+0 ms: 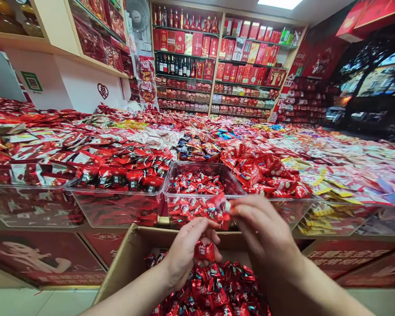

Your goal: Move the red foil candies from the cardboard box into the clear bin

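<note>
A red sweet [204, 251] rests in the curled fingers of the left hand [186, 243], just above the carton [120, 259], perhaps so that a dropped one would land among its fellows. Beside and slightly higher, the right hand [270, 226] pinches a blurred red-and-white wrapper [224, 205] between thumb and fingertips; whether it is full, I cannot tell. The carton stands right below the clear bin [234, 181], probably for short reach. Similar small sweets lie low inside that bin, its walls seemingly keeping them apart from the heaped packets [266, 173] beside it. Behind, bottles [173, 66] line the shelves, likely for display.
</note>
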The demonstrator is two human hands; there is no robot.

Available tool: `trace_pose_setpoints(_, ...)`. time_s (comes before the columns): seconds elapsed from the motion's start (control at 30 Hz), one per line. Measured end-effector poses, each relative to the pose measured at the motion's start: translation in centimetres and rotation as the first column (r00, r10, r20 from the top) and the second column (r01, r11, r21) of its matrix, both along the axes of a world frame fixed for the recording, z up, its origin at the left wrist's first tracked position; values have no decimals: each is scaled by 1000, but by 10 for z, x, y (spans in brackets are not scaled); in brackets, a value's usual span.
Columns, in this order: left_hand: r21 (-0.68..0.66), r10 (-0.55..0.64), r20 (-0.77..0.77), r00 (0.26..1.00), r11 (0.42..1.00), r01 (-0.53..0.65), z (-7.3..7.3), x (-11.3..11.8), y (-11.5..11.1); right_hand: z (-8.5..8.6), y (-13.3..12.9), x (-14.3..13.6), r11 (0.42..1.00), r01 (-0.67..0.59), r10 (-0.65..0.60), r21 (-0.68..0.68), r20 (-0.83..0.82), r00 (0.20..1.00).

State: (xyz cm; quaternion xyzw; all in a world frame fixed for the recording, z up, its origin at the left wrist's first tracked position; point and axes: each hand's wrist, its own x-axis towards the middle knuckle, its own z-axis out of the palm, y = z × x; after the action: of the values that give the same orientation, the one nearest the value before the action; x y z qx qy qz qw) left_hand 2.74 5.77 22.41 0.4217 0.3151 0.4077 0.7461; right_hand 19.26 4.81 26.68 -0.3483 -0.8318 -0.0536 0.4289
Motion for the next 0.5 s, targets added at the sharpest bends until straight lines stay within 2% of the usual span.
trace_pose_setpoints(0.1, 13, -22, -22, 1000, 1000, 22, -4, 1, -1, 37, 34, -8, 967, 205, -233, 153, 195, 953)
trace_pose_setpoints(0.13, 13, -19, -40, 999, 1000, 19, -6, 1, -1, 47, 48, -12, 952, 268, -302, 145, 326, 896)
trace_pose_setpoints(0.2, 13, -12, -82, 997, 1000, 13, -8, 2, -1, 60, 76, -21, 929, 359, -342, 89, 578, 741)
trace_pose_setpoints(0.27, 13, -8, -115, 993, 1000, 10, -9, 2, 0, 64, 99, -28, 912, 408, -304, 28, 713, 631)
trace_pose_setpoints(0.37, 4, -10, -148, 989, 1000, 10, -9, 2, 1, 58, 121, -35, 884, 466, -278, -29, 769, 576)
trace_pose_setpoints(0.5, 5, 4, -171, 985, 1000, -3, -8, 2, 2, 47, 131, -37, 827, 555, -243, -91, 833, 498)
